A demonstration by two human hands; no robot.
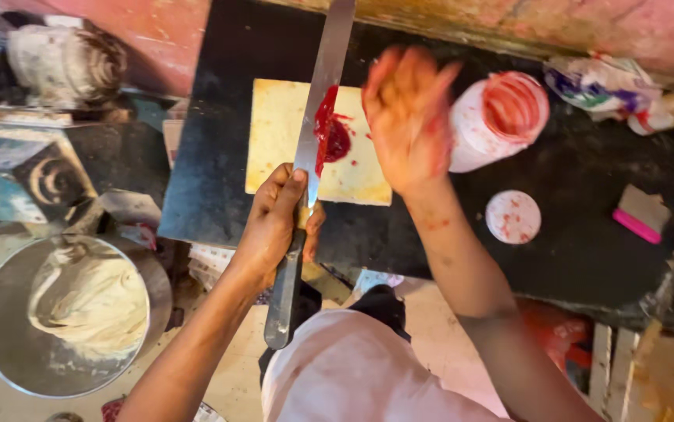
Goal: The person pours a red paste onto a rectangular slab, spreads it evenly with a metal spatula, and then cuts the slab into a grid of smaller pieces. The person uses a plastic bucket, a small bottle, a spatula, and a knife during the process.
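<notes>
Fingers of the left hand [276, 223] are wrapped tightly around the dark handle of a long palette knife [311, 148], whose steel blade is laid across a pale yellow slab [274, 133] on the black worktop [587, 227], with red paste [330, 134] smeared on blade and slab. The right hand [405, 117], blurred and stained red, is held spread and empty above the slab's right edge. An open white jar [497, 121] of red colour is seen just beside it, its lid [513, 216] lying nearby, and a metal bowl of cream [71, 312] well apart on the left.
</notes>
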